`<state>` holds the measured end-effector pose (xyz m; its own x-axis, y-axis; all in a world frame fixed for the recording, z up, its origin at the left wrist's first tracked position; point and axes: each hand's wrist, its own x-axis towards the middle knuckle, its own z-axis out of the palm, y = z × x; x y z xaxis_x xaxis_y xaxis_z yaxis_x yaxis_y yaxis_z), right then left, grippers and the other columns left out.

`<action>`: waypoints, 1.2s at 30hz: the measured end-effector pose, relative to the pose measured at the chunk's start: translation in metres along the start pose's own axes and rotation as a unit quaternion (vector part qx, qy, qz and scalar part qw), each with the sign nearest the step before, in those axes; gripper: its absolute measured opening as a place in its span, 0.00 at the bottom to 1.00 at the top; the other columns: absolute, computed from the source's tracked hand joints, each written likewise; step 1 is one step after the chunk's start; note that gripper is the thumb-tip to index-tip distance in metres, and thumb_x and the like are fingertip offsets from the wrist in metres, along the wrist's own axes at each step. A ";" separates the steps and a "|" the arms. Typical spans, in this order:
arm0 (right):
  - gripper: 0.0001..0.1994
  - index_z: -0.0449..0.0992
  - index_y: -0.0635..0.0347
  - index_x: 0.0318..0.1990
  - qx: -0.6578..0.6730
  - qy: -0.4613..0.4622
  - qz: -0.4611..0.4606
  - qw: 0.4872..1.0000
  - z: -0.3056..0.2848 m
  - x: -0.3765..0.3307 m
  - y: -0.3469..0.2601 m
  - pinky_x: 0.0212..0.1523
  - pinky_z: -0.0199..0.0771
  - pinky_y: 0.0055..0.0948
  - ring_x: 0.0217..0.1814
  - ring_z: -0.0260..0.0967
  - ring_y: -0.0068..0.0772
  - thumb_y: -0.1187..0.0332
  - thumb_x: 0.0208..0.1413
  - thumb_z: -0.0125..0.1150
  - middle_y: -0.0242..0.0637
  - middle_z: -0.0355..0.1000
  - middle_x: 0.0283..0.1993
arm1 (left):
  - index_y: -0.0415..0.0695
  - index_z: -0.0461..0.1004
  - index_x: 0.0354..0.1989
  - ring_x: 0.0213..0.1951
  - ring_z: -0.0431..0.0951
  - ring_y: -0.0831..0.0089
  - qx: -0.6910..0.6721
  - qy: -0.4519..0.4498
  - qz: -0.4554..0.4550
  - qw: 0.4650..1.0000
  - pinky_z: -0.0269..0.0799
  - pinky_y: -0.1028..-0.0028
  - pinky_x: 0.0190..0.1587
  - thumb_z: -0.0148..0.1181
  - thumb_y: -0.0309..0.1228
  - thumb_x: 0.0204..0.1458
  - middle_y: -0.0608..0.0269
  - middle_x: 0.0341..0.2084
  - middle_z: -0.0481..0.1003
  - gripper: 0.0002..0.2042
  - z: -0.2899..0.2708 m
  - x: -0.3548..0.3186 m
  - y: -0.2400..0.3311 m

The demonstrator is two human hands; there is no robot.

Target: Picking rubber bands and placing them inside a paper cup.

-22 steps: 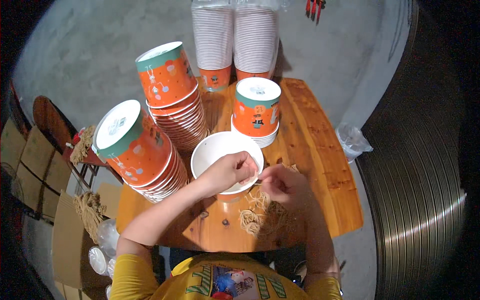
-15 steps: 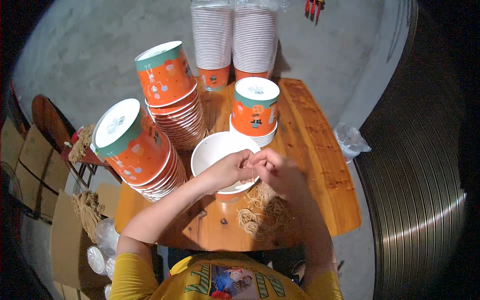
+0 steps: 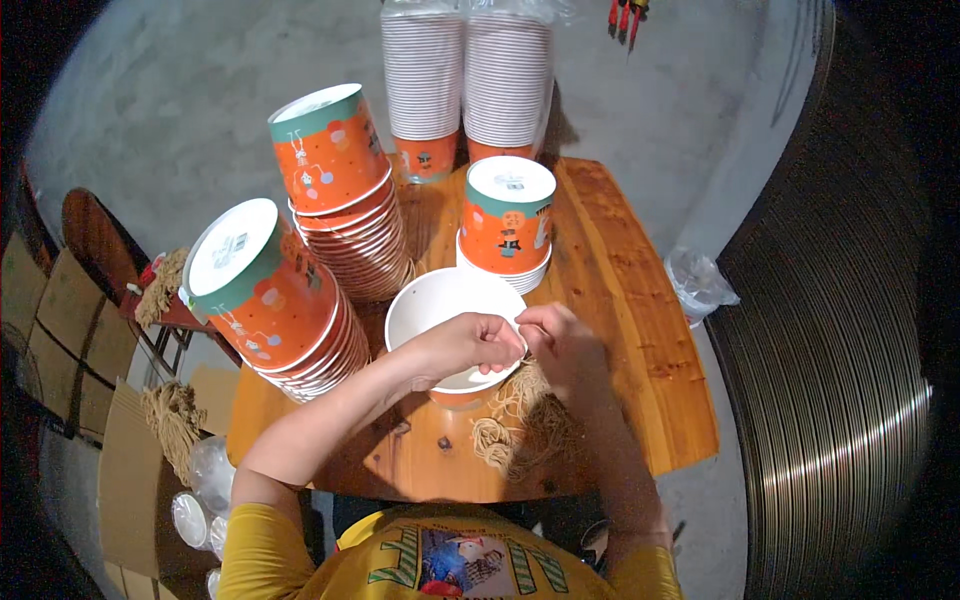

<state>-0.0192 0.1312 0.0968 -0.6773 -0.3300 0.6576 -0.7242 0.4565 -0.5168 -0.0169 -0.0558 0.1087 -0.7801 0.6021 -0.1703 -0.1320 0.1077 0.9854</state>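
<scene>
A white-lined paper bucket (image 3: 425, 305) stands upright on the wooden table, its mouth facing up. At its near right rim my left hand (image 3: 470, 345) is closed in a pinch, the wrist crossing over the bucket's mouth. Close beside those fingertips, my right hand (image 3: 565, 350) is also closed, thumb and fingers pressed together. What the fingertips pinch is too small to make out. Below my right hand lies a loose heap of tan string (image 3: 510, 435), partly in shadow.
Upside-down stacks of orange-and-green paper buckets stand at the left (image 3: 270, 310), behind it (image 3: 340, 170) and behind the upright one (image 3: 507, 225). Two tall wrapped stacks (image 3: 465, 80) stand at the back. A cardboard box (image 3: 130, 490) and a tan string bundle (image 3: 172, 420) sit left of the table (image 3: 640, 370).
Both hands have shifted slightly nearer to me, and the fingertips have drawn a little apart. A thin strand seen between them earlier no longer shows clearly. The bucket stays nearly in place.
</scene>
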 end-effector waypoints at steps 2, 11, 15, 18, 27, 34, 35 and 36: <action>0.04 0.72 0.60 0.36 0.027 0.026 -0.032 0.999 -0.001 -0.011 0.007 0.27 0.66 0.25 0.24 0.66 0.30 0.75 0.53 0.56 0.39 0.66 0.28 | 0.42 0.70 0.34 0.29 0.69 0.83 0.003 0.011 -0.012 1.000 0.64 0.83 0.32 0.57 0.31 0.53 0.71 0.27 0.71 0.06 0.002 0.001 0.002; 0.03 0.72 0.61 0.36 0.092 0.002 0.021 0.996 -0.007 -0.013 0.001 0.23 0.62 0.23 0.22 0.63 0.23 0.76 0.53 0.55 0.34 0.63 0.27 | 0.41 0.70 0.36 0.29 0.67 0.84 0.021 0.013 0.024 0.999 0.63 0.83 0.32 0.57 0.31 0.54 0.72 0.27 0.70 0.07 0.006 0.001 0.004; 0.04 0.72 0.60 0.36 0.050 0.013 -0.020 0.998 -0.009 0.003 -0.016 0.24 0.63 0.23 0.23 0.64 0.24 0.76 0.53 0.55 0.35 0.64 0.26 | 0.41 0.70 0.38 0.29 0.67 0.84 0.030 -0.012 0.028 0.999 0.63 0.83 0.34 0.57 0.32 0.54 0.73 0.26 0.68 0.09 0.006 -0.001 0.004; 0.05 0.73 0.59 0.37 0.047 -0.015 0.026 0.998 -0.009 0.009 -0.023 0.25 0.64 0.24 0.23 0.65 0.26 0.76 0.52 0.54 0.36 0.65 0.26 | 0.41 0.70 0.37 0.29 0.67 0.84 0.015 -0.029 0.031 0.999 0.64 0.83 0.34 0.57 0.32 0.54 0.73 0.26 0.69 0.08 0.004 -0.001 0.000; 0.08 0.70 0.62 0.34 0.166 0.069 0.063 0.982 0.002 -0.027 0.008 0.29 0.68 0.27 0.30 0.67 0.31 0.77 0.45 0.61 0.41 0.65 0.34 | 0.40 0.70 0.35 0.30 0.69 0.83 -0.025 0.011 0.029 0.999 0.65 0.83 0.33 0.58 0.28 0.52 0.70 0.27 0.71 0.06 0.006 0.000 0.002; 0.13 0.71 0.61 0.35 -0.042 0.054 0.013 0.998 -0.005 -0.042 -0.013 0.36 0.69 0.36 0.37 0.67 0.42 0.77 0.38 0.65 0.41 0.65 0.34 | 0.39 0.70 0.36 0.31 0.70 0.83 -0.019 0.006 0.035 0.999 0.66 0.82 0.34 0.56 0.24 0.50 0.69 0.28 0.71 0.06 0.006 0.000 0.005; 0.13 0.71 0.61 0.35 -0.065 0.059 0.005 0.996 -0.005 -0.043 -0.010 0.37 0.69 0.36 0.38 0.67 0.43 0.77 0.39 0.65 0.42 0.65 0.34 | 0.40 0.69 0.35 0.31 0.70 0.83 -0.021 0.000 0.039 0.999 0.66 0.82 0.34 0.56 0.24 0.50 0.69 0.28 0.71 0.06 0.007 0.001 0.005; 0.13 0.71 0.61 0.35 -0.089 0.063 -0.003 0.994 -0.004 -0.043 -0.008 0.38 0.69 0.37 0.38 0.67 0.43 0.77 0.39 0.65 0.43 0.65 0.33 | 0.40 0.69 0.35 0.31 0.70 0.83 -0.024 -0.007 0.044 0.999 0.66 0.82 0.34 0.55 0.24 0.50 0.69 0.28 0.71 0.06 0.007 0.002 0.006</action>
<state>0.0165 0.1452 0.0751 -0.6423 -0.2320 0.7304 -0.6868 0.5973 -0.4142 -0.0148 -0.0486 0.1141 -0.7818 0.6179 -0.0835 -0.0930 0.0168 0.9955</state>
